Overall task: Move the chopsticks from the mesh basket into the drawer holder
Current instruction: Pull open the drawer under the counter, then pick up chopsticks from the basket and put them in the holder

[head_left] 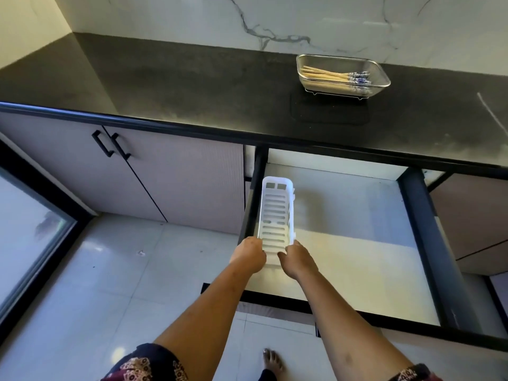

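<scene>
The near end of the white holder (277, 215) is hidden behind both hands (275, 257), the fingertips are curled out of sight there, and the chopsticks (334, 76) are too small to count.

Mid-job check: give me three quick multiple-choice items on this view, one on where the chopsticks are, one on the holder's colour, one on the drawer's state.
1. Where are the chopsticks?
A. in the mesh basket
B. in the holder
C. on the floor

2. What colour is the holder?
A. black
B. white
C. red

3. What state is the drawer in?
A. shut
B. removed
C. pulled open

Answers:
1 A, they lie in the mesh basket on the counter.
2 B, the slotted plastic is white.
3 C, both hands, left and right, grip the holder inside it.
</scene>
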Demonstrator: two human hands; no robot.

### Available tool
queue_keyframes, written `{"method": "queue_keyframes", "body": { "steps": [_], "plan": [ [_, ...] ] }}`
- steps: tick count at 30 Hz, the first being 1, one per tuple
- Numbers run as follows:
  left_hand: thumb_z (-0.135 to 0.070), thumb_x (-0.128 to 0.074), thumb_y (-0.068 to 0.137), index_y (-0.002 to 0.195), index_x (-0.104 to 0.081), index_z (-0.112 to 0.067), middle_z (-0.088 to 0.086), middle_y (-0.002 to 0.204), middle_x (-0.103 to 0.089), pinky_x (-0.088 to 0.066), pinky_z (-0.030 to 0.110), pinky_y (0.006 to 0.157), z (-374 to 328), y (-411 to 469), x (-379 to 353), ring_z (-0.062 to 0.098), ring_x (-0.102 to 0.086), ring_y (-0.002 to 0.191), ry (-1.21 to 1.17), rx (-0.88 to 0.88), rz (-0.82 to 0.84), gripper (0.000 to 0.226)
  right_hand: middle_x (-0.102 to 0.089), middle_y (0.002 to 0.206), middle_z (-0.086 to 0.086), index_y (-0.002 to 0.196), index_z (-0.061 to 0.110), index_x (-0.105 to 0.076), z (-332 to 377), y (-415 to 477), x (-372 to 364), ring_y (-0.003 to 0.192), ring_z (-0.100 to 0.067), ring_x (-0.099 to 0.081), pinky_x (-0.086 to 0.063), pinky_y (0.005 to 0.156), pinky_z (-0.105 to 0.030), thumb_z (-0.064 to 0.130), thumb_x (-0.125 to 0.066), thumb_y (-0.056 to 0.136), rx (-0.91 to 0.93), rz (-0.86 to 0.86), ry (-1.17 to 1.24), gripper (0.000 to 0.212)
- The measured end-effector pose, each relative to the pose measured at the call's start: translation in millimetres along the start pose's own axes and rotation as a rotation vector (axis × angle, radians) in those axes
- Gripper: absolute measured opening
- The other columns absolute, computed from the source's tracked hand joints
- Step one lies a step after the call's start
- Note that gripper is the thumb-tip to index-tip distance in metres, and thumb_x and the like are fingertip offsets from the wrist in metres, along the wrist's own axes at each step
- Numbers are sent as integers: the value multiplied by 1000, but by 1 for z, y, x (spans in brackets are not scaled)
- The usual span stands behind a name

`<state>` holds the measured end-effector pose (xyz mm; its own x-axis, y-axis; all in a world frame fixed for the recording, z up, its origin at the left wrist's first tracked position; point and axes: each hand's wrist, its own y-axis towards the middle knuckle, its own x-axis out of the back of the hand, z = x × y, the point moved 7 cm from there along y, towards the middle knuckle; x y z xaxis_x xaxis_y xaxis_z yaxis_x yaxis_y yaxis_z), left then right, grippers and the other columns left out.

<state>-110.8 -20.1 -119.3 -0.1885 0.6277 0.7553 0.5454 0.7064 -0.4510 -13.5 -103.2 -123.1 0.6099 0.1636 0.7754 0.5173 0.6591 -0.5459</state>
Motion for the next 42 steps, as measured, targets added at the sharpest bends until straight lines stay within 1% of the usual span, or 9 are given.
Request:
{"method": "queue_keyframes", "body": {
  "steps": [2, 3, 6, 13, 19, 24, 27, 33, 42],
  "plan": [
    [-10, -44, 92, 109, -58, -4, 12, 116, -60, -45, 27, 79, 3, -3, 2, 25, -58, 102, 67, 16, 3, 23, -56, 126, -15, 75, 9, -54, 0, -2, 4, 101, -30, -56, -43, 75, -30, 23, -42, 96, -19, -58, -6, 27],
    [-8, -43, 92, 106, -58, -3, 13, 114, -61, -47, 29, 79, 5, -6, 4, 26, -59, 100, 92, 20, -1, 22, -61, 114, -14, 71, 10, -49, -1, -4, 5, 89, -29, -55, -42, 70, -29, 19, -44, 94, -32, -69, -12, 25],
    [-8, -40, 92, 107, -57, -4, 15, 113, -59, -49, 33, 83, 10, -21, 6, 27, -57, 100, 207, 6, -16, 23, -64, 104, -11, 88, 9, -56, -1, -13, 2, 78, -27, -50, -41, 65, -27, 8, -45, 88, -57, -47, -28, 12],
    [-9, -39, 92, 120, -51, -4, 20, 122, -52, -48, 35, 92, 14, -42, 4, 28, -52, 108, 362, 2, 66, 31, -56, 94, -6, 80, 13, -51, 0, -37, -10, 78, -26, -49, -39, 66, -27, 4, -42, 85, -71, 52, -106, 14],
    [-14, -44, 89, 110, -59, -8, 12, 115, -62, -47, 34, 80, 18, -40, 12, 28, -60, 102, 354, 78, 198, 26, -61, 104, -2, 103, 14, -60, 9, -34, 14, 86, -24, -56, -41, 71, -27, 8, -41, 85, -94, 66, -118, 27],
    [-20, -46, 89, 110, -61, -8, 11, 116, -62, -49, 38, 91, 7, -25, 56, 29, -59, 103, 276, 92, 145, 29, -61, 118, -3, 115, 17, -62, 34, -20, 55, 104, -25, -60, -44, 80, -27, 13, -41, 88, -28, -13, -83, 35],
    [-21, -48, 89, 113, -61, -10, 10, 116, -62, -49, 40, 92, -5, -12, 97, 30, -59, 103, 146, 72, 26, 29, -59, 125, -2, 121, 21, -59, 60, -12, 86, 112, -26, -58, -45, 90, -31, 19, -40, 92, 38, -113, -55, 35],
    [-13, -43, 86, 101, -63, -17, 7, 102, -66, -47, 32, 67, -33, 6, 196, 23, -58, 80, -120, -70, -386, 25, -61, 123, -6, 120, 25, -59, 125, 3, 134, 107, -30, -60, -46, 88, -35, 21, -45, 92, 123, -268, 53, 31],
    [-19, -51, 89, 109, -63, -18, 6, 111, -66, -53, 35, 80, -12, 71, 304, 26, -61, 97, -133, -278, -383, 23, -63, 121, -4, 116, 24, -62, 233, 37, 182, 111, -26, -59, -48, 93, -37, 21, -51, 89, 60, -468, 283, 30]
  ]
}}
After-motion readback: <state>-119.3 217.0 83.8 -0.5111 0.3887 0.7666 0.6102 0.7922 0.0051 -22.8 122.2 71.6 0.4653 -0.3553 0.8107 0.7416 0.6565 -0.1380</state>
